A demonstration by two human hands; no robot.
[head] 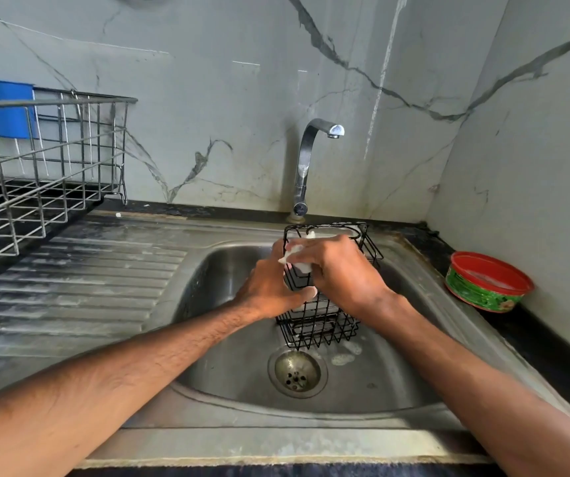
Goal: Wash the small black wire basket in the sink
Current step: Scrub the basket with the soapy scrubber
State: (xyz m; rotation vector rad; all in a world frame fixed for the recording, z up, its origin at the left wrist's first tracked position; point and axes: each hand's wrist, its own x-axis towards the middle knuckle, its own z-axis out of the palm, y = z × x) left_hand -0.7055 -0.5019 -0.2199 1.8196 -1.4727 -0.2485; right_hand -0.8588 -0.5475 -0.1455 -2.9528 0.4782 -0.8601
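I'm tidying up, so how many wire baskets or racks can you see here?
2. The small black wire basket is above the sink basin; the steel dish rack stands at the far left. Others could sit out of view.

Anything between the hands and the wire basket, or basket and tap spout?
Left hand grips the black wire basket bare. Right hand holds a white soapy pad against it, so the pad sits between. Nothing visible between basket and tap spout.
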